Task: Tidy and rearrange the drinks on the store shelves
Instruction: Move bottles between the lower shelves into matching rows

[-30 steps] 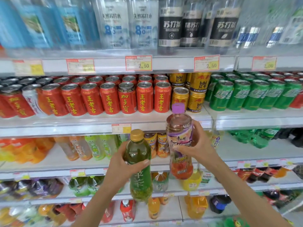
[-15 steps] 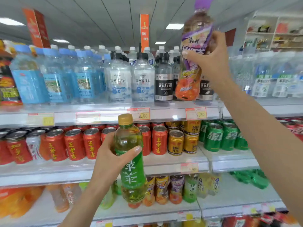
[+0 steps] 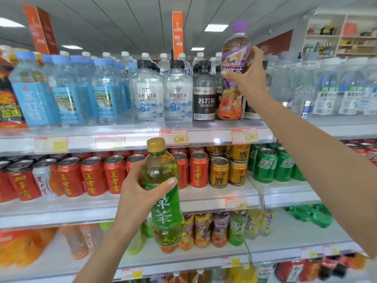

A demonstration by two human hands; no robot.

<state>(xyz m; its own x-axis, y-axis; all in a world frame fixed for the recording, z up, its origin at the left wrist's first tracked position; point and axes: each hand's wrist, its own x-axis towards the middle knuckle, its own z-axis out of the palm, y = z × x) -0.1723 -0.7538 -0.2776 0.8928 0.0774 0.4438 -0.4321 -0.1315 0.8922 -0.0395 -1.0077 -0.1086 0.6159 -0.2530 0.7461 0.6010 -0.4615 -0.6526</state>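
Above me, an orange hanging sign (image 3: 177, 31) dropped from the panelled ceiling (image 3: 122, 19) near a lit ceiling light (image 3: 216, 28); a far rack (image 3: 342, 37) of goods stood upper right.

A price tag (image 3: 176, 137) reads 2,50, gold cans (image 3: 219, 172) say RedBull, and red cans (image 3: 199, 172) say 王老吉.

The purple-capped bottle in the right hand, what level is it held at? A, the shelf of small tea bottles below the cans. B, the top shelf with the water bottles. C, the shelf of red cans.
B: the right hand grips the purple-capped bottle up in front of the black-label bottles on the top shelf, while the left hand holds the green tea bottle lower, before the cans.
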